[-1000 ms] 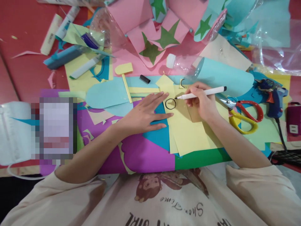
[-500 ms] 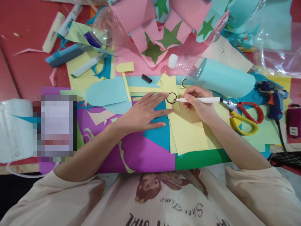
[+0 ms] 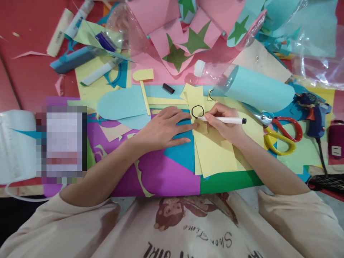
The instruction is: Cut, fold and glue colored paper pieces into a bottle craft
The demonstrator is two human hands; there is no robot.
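Observation:
My right hand (image 3: 224, 120) is closed around a white marker (image 3: 232, 120) whose tip meets a yellow paper strip (image 3: 197, 96). On the strip is a black circle (image 3: 198, 111), just above the marker's tip. My left hand (image 3: 173, 127) lies flat with fingers spread, its fingertips at the strip's left edge and over blue paper (image 3: 182, 157). Beneath the strip are larger yellow sheets (image 3: 215, 157). The black marker cap (image 3: 168, 88) lies apart, above my left hand. A small yellow piece with a black curve (image 3: 212, 95) sits beyond my right hand.
Scissors (image 3: 286, 134) and a blue glue gun (image 3: 314, 111) lie at right. A plastic bottle wrapped in light blue paper (image 3: 262, 87) lies behind my right hand. Pink paper with green stars (image 3: 176, 53) stands at the back. A blurred-out phone-like object (image 3: 64, 139) is at left.
The marker's tip has moved from the circle's right side to its lower edge, and the marker's back end has swung downward. My left hand stays nearly still.

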